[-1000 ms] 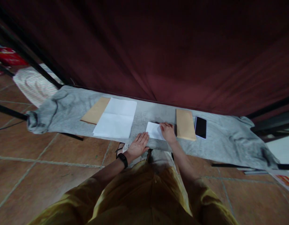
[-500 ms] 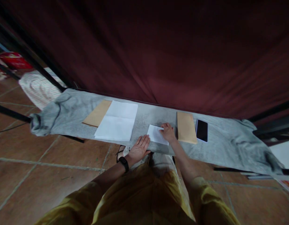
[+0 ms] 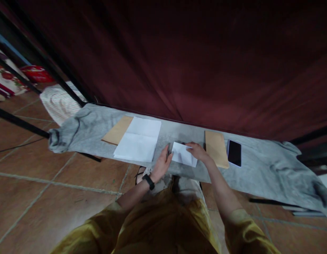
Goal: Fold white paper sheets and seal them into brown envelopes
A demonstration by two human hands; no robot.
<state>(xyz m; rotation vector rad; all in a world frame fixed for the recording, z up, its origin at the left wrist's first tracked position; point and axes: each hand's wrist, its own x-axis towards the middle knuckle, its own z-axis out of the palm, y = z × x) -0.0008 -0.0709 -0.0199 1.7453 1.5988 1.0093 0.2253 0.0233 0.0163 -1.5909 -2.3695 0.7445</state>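
Curling over the far edge of the small white paper (image 3: 182, 157) on the desk (image 3: 261, 171), your right hand (image 3: 198, 151) partly hides it; grip cannot be confirmed. Your left hand (image 3: 161, 165), half open, is at its left end, contact unclear. Markings on the red item (image 3: 38, 74) are illegibly blurred.

On the cloth (image 3: 259, 165) I see, left to right, an envelope (image 3: 117, 131) partly under some sheets (image 3: 139, 139), a piece of paper (image 3: 183, 158), a second envelope (image 3: 216, 150) and, just beside it, a phone (image 3: 235, 153); behind my camera's whole row hangs a curtain (image 3: 192, 70).
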